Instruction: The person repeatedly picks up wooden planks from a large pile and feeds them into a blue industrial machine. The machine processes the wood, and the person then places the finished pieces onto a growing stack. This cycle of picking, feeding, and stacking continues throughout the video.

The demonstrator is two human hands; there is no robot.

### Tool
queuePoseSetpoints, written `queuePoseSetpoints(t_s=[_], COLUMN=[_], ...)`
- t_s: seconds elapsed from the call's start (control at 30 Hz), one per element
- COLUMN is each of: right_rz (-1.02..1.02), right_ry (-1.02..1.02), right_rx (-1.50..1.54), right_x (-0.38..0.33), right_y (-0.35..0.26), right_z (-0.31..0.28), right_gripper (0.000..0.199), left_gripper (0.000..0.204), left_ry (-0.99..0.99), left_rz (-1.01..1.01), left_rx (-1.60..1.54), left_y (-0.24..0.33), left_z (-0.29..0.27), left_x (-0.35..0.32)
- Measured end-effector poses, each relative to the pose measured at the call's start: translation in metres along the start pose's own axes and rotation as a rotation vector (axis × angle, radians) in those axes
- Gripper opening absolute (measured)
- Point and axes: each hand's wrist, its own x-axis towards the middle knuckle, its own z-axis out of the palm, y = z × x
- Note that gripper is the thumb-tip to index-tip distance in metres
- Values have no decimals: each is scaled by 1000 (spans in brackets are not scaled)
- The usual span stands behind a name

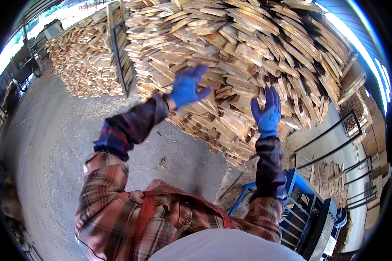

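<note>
Showing: two gloved hands raised before a tall heap of split wood, seen from above.
Far left: a smaller wood stack (85, 56) stands on the concrete floor (48, 143), with a dark metal post (118, 56) at its right edge.
Left hand (186, 87): in a blue glove, fingers spread apart and empty, held up in front of the large wood pile (248, 52); whether it touches the wood cannot be told.
Left sleeve (130, 124): dark cuff over a red plaid shirt, reaching up from the lower edge.
Centre: the large wood pile fills the upper middle, its flat pieces lying at many angles and sloping down toward the floor.
Right hand (266, 114): in a blue glove, fingers straight and close together, gripping nothing, raised against the lower face of the large wood pile.
Lower right: a blue metal frame (301, 209) stands just beside the right forearm.
Far right: black metal rails (331, 143) and more stacked wood (329, 176) behind them.
</note>
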Motion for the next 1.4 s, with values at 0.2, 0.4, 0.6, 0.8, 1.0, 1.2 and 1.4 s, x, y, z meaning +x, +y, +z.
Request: queuePoseSetpoints(t_s=[0.2, 0.4, 0.6, 0.8, 1.0, 1.2, 1.4], right_rz=[-93, -135, -32, 55, -17, 254, 898], right_ry=[119, 72, 95, 81, 162, 134, -130], right_rx=[76, 171, 185, 387, 529, 1295, 2391], right_x=[65, 43, 12, 35, 74, 148, 306], right_y=[-8, 45, 102, 93, 63, -14, -52], right_z=[23, 31, 46, 69, 93, 113, 138], right_gripper=[56, 48, 43, 38, 35, 53, 123], left_gripper=[95, 120, 115, 107, 104, 105, 104], left_ry=[208, 330, 341, 184, 135, 279, 408], left_rz=[226, 88, 209, 120, 172, 441, 372], left_rx=[281, 220, 263, 293, 356, 336, 361], left_y=[-32, -4, -25, -15, 17, 15, 2], left_z=[-31, 36, 8, 17, -31, -115, -186], left_x=[195, 371, 470, 474, 452, 367, 231])
